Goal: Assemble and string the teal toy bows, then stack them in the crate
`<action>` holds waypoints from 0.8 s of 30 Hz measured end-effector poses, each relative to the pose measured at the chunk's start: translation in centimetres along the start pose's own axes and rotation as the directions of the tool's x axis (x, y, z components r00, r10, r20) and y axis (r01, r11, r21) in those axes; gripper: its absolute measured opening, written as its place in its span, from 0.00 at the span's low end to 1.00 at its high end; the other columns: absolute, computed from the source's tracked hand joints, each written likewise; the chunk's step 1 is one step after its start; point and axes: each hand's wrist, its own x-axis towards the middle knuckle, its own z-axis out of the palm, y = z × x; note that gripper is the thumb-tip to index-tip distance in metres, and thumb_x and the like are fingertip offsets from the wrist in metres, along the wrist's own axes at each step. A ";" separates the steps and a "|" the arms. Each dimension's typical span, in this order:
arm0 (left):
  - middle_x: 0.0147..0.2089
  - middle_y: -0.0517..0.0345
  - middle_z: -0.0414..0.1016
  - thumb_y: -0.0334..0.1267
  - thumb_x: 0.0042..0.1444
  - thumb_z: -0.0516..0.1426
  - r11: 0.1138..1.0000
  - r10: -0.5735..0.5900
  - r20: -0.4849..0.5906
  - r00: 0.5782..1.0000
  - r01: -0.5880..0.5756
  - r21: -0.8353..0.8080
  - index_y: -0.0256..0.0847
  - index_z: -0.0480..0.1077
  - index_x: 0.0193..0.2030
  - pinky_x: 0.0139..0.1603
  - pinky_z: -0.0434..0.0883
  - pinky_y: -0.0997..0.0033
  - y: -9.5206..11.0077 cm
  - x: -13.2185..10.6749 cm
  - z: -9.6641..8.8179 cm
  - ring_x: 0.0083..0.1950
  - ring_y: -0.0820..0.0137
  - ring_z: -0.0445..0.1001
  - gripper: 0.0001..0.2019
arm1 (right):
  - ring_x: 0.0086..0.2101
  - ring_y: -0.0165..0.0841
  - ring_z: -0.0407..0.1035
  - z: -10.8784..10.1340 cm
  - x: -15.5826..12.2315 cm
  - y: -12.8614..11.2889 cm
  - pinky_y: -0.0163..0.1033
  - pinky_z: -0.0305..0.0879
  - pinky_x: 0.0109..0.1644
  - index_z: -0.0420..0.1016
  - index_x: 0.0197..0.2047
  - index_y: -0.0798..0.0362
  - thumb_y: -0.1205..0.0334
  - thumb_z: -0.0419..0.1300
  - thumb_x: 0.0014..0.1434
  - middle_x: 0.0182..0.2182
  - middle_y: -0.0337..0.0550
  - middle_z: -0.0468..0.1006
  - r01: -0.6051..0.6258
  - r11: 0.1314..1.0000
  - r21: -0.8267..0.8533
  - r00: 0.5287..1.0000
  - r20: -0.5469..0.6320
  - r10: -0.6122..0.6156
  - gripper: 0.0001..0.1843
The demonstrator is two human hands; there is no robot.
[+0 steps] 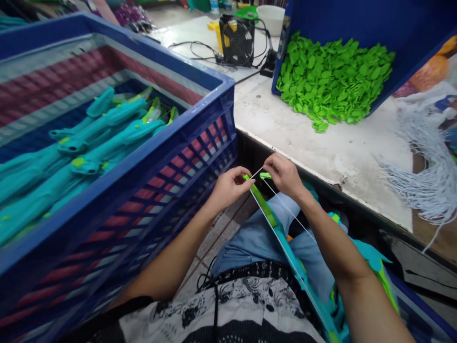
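Across my lap lies a teal and green plastic toy [267,209] that looks like a toy bow, its green tip pointing away from me. My left hand [232,188] is closed, pinching that green tip between thumb and finger. Between both hands runs a short taut stretch of white string [257,172]. My right hand [283,176] is closed, with its fingertips pinching the string's end. Just below those fingers is a small bright green plastic piece [265,176], with another length of string slanting down from it behind my right forearm.
At left stands a blue plastic crate [200,114] holding several teal toys [117,128]. On the white table [257,105], green plastic pieces [335,76] spill from a tipped blue bin [342,19]. A black fan [237,40] is behind; white strings [424,157] lie at right.
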 end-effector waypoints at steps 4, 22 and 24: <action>0.37 0.56 0.75 0.37 0.53 0.55 0.980 0.185 -0.155 0.970 -0.194 -0.041 0.39 0.73 0.36 0.42 0.68 0.70 -0.5 -0.5 1.8 0.40 0.69 0.73 0.07 | 0.33 0.31 0.65 -5.0 2.3 4.8 0.38 0.65 0.38 0.66 0.32 0.52 0.64 0.53 0.62 0.30 0.39 0.68 -0.261 0.965 -0.032 0.859 -0.464 0.217 0.06; 0.28 0.57 0.75 0.37 0.48 0.58 0.992 0.057 -0.098 0.994 -0.046 0.117 0.38 0.71 0.30 0.28 0.66 0.75 5.9 1.7 0.1 0.27 0.73 0.70 0.04 | 0.37 0.31 0.67 4.7 -3.8 -5.9 0.36 0.69 0.38 0.69 0.34 0.52 0.66 0.55 0.64 0.36 0.43 0.69 -0.152 0.969 0.196 0.844 -0.485 0.231 0.06; 0.28 0.57 0.75 0.40 0.48 0.59 0.988 -0.066 -0.097 0.993 0.051 -0.144 0.37 0.69 0.32 0.21 0.64 0.77 5.9 1.0 0.7 0.23 0.74 0.70 0.08 | 0.37 0.30 0.67 4.1 -3.2 -6.0 0.34 0.69 0.36 0.70 0.33 0.52 0.66 0.56 0.64 0.35 0.43 0.69 -0.162 0.957 0.241 0.827 -0.496 0.265 0.06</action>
